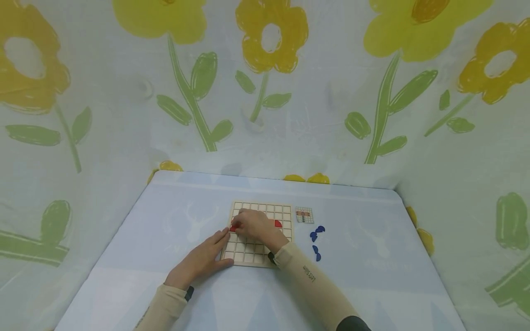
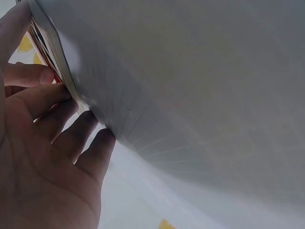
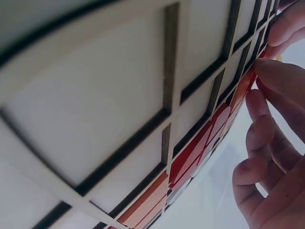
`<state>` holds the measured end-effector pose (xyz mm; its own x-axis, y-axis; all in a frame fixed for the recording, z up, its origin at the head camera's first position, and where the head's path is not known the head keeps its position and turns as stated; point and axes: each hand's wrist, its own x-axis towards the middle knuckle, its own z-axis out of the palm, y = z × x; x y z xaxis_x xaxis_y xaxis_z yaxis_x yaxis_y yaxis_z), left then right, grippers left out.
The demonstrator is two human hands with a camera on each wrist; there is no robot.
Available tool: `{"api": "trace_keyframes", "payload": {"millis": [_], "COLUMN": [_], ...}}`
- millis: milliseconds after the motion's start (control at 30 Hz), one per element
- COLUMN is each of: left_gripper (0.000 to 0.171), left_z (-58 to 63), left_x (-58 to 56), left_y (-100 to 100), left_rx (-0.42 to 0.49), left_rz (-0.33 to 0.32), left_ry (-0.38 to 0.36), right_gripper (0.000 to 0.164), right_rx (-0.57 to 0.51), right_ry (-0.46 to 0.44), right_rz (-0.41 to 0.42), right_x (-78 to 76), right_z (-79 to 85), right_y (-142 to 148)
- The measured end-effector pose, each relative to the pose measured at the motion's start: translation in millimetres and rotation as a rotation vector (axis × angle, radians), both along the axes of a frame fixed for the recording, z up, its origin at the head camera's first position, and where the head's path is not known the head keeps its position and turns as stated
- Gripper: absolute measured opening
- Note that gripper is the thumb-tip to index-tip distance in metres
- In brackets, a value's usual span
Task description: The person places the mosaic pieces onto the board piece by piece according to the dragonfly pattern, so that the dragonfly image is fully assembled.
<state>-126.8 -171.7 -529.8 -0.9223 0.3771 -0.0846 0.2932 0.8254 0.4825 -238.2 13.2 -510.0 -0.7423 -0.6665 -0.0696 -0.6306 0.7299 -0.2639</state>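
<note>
A wooden grid board (image 1: 250,258) lies on the table, its squares framed by raised strips. My left hand (image 1: 203,258) rests along its left side; in the left wrist view its straight fingertips (image 2: 106,138) touch the board's edge (image 2: 62,57). Over the board reaches my right hand (image 1: 256,224). Its thumb and finger pinch a small red piece (image 1: 233,228) at the left edge, partly hidden by the fingers. Another red piece (image 1: 278,224) sits in a square on the right. Up close, red pieces (image 3: 193,155) and orange pieces (image 3: 143,202) fill squares in one row.
Right of the board lies a small pattern card (image 1: 304,215) with a printed grid. Below it, several blue rounded pieces (image 1: 316,253) are scattered on the pale table (image 1: 372,285). A flower-printed curtain (image 1: 314,119) encloses the back and sides.
</note>
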Motion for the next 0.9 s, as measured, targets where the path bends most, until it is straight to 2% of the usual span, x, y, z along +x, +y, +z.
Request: {"api": "trace_keyframes", "payload": {"millis": [267,900], "left_gripper": [0.084,0.079], "left_z": [0.2,1.5], "left_x": [0.6,3.9], "left_y": [1.0,-1.1], "left_rx": [-0.008,0.014], "left_rz": [0.026,0.012], "left_ry": [-0.006,0.021], "right_gripper": [0.016,0.016], "right_rx": [0.012,0.021], "right_ry": [0.000,0.001], "right_rz": [0.014,-0.002], "right_x": [-1.5,0.1], "right_z": [-1.0,-0.9], "right_y": [-1.9,-1.8]}}
